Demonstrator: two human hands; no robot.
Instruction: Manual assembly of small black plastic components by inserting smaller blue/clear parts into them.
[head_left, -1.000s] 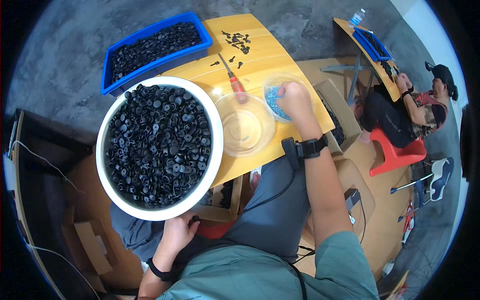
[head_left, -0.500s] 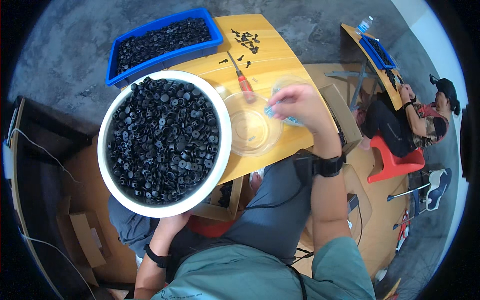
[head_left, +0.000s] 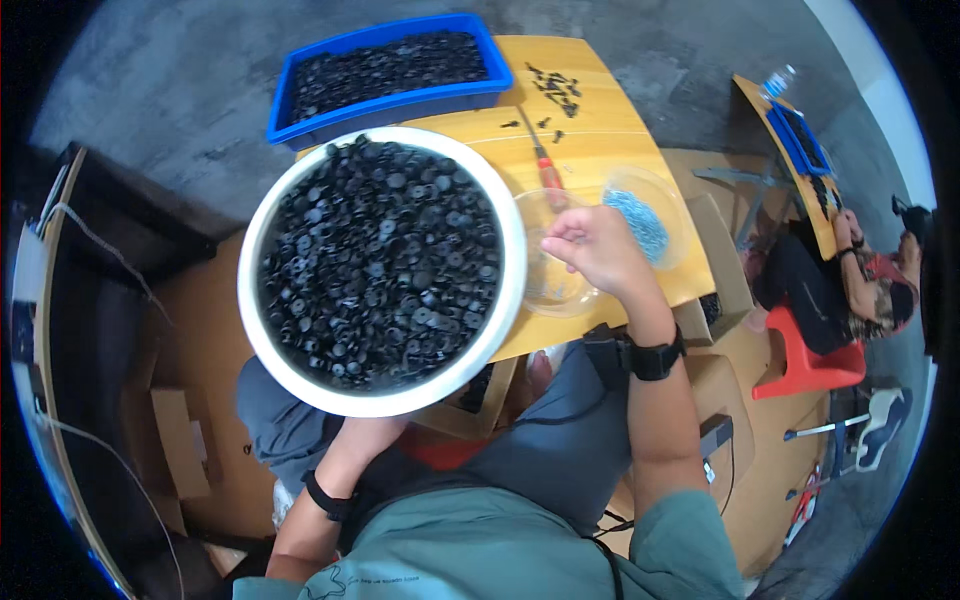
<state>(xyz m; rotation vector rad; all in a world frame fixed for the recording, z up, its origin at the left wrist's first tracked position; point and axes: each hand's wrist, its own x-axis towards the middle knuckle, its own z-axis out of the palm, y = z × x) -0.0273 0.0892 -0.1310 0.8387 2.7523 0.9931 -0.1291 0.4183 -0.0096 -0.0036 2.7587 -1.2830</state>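
Note:
A large white basin [head_left: 510, 310] full of small black plastic parts [head_left: 380, 260] takes up the left side of the table area. My left hand [head_left: 372, 436] is under its near rim, with the fingers hidden below. Over a clear round bowl [head_left: 545, 302] my right hand [head_left: 600, 248] is pinched closed; whatever lies between the fingertips is too small to make out. Right beside that hand is a clear dish of small bluish metal pieces [head_left: 640, 228], probably screws. A screwdriver [head_left: 550, 180] with a red handle lies beyond the clear bowl.
A blue tray [head_left: 400, 100] of black parts stands at the far table edge. Several black pieces [head_left: 556, 90] lie loose on the wooden table [head_left: 620, 125]. Cardboard boxes [head_left: 715, 240] sit beside and below it. At right, another person works seated on a red stool [head_left: 805, 355].
The scene has shifted rightward and slightly down in the view. My right hand has moved from the dish of bluish pieces toward the white basin; bluish pieces no longer show at its fingertips.

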